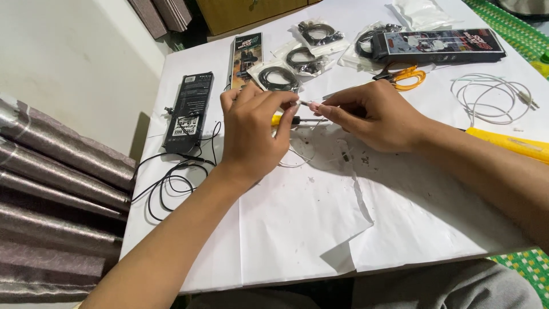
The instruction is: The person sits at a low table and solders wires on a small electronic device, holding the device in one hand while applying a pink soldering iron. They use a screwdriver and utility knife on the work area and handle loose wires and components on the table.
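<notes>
My left hand and my right hand meet over the middle of a white paper-covered table. Both pinch a small thin white wire piece between thumb and fingertips, left hand on its left end, right hand on its right end. A thin white wire loop trails down onto the paper below the hands. A yellow-handled screwdriver lies on the table just under the fingers.
Black cable is coiled at the left edge beside a black box. Several bagged black cables, another long box, orange scissors, a white cable coil and a yellow tool lie behind and right.
</notes>
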